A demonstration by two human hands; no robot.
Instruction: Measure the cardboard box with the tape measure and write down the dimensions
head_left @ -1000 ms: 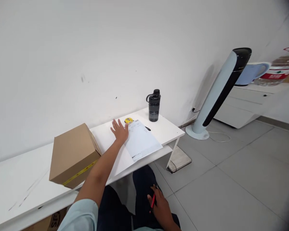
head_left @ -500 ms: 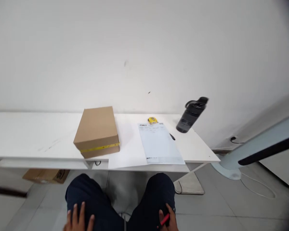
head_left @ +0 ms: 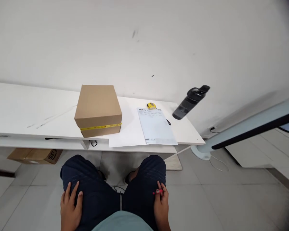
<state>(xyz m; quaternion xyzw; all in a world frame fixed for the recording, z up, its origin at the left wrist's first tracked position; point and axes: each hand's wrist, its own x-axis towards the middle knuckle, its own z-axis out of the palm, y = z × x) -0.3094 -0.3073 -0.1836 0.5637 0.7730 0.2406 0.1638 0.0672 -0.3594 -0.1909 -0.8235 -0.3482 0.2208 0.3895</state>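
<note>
My left hand [head_left: 71, 207] lies flat on my left thigh, fingers spread, holding nothing. On my right thigh rests my right hand [head_left: 162, 203], its fingers closed round a red pen [head_left: 157, 192]. Ahead on the white desk [head_left: 38, 109], a closed cardboard box [head_left: 98, 102] has yellow tape along its front side. Right of the box are a blank white sheet [head_left: 127, 128] and a printed form [head_left: 156, 126]. A yellow tape measure [head_left: 151, 106] touches or nearly touches the form's top edge. Beside the form is a small black item [head_left: 168, 122], partly hidden.
A black water bottle [head_left: 190, 102] stands at the desk's right end. Under the desk's left part sits another cardboard box [head_left: 36, 156] on the floor. A pale column-shaped appliance [head_left: 245, 125] with a round base rises at the right. The wall [head_left: 135, 54] is right behind the desk.
The view has tipped down, so the desk and its items appear higher and more of my hands and legs shows. Both hands stay on my thighs; the pen is still in the right one.
</note>
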